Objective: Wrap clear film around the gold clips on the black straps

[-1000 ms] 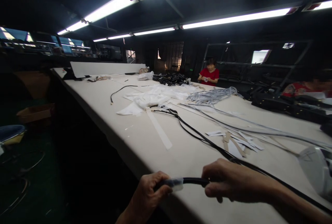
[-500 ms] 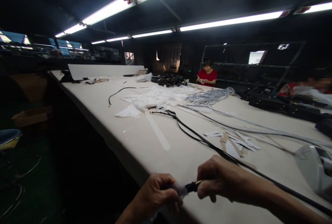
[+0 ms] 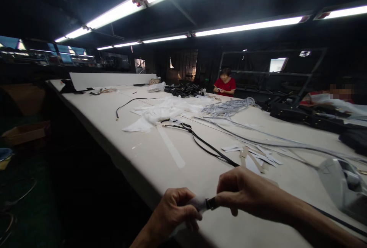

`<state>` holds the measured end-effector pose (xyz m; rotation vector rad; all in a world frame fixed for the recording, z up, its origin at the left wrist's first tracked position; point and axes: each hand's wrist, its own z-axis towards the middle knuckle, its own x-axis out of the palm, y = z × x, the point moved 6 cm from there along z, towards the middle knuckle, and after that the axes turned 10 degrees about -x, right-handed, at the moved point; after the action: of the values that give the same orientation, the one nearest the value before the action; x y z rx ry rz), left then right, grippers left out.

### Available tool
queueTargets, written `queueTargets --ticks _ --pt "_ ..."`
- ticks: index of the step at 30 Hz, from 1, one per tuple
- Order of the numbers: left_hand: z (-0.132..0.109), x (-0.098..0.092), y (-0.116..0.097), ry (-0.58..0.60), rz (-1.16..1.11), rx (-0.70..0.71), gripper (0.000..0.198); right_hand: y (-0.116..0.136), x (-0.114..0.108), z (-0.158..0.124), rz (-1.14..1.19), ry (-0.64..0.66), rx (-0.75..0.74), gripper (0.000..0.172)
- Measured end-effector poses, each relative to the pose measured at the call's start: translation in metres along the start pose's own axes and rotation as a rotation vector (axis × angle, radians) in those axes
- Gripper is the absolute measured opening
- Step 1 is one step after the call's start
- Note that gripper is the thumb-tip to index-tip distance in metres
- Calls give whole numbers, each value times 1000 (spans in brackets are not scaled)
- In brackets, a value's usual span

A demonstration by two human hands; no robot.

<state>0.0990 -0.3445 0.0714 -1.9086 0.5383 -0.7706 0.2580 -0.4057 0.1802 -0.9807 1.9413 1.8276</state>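
My left hand (image 3: 178,210) is closed around a translucent white wrapping (image 3: 197,203) at the table's near edge. Out of this wrapping comes a short black strap end (image 3: 211,203) with a small metal-looking band. My right hand (image 3: 243,190) pinches the strap's other side between thumb and fingers, palm down. What lies inside the wrapping is hidden by the left fingers. Beyond my right hand, long black straps (image 3: 212,149) run over the table and pass behind my right forearm.
The long pale table (image 3: 143,160) carries a heap of white plastic sheets (image 3: 163,110), grey straps (image 3: 229,107), paper strips (image 3: 265,158) and a black pile (image 3: 185,90). A tape dispenser-like grey object (image 3: 335,183) stands right. A person in red (image 3: 225,85) works across the table.
The view has shifted slightly to the right. My right fingers have shifted on the black strap, and a metal-looking band now shows beside the wrapping. My left hand keeps its grip.
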Motion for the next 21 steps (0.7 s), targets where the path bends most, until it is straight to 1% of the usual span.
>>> queueTargets --ticks 2,4,6,8,10,11,12,13,16,17,18,19,21 --pt "-1 4 -1 10 -31 -22 15 2 1 0 -72 -19 -12 18" --pt "-1 8 -2 34 -48 -37 19 4 4 1 -68 -17 -43 16" --pt "0 12 -2 83 -65 -35 20 3 10 4 29 9 -53 17" --pt "1 16 -3 137 -84 -34 19 -2 17 9 185 27 -45 15" --pt "3 18 -3 160 -88 -31 19 -6 22 15 294 -7 -38 14" --pt "3 18 -3 157 -83 -24 20 -8 22 17 285 -42 -39 15" --pt "4 18 -4 147 -70 -5 20 -9 22 19 222 -81 -46 16" --pt "4 17 -5 129 -49 23 19 -8 22 20 108 -119 -57 17" --pt "4 14 -8 76 61 106 13 -2 21 18 -343 -212 -136 18" --pt "3 13 -8 60 98 123 12 -1 21 17 -440 -223 -161 17" --pt "3 10 -7 40 132 134 11 -3 20 16 -476 -213 -171 17" --pt "3 6 -7 16 161 143 13 -7 18 15 -452 -188 -163 16" --pt "1 -2 -6 -37 205 163 19 -20 13 13 -309 -128 -99 15"
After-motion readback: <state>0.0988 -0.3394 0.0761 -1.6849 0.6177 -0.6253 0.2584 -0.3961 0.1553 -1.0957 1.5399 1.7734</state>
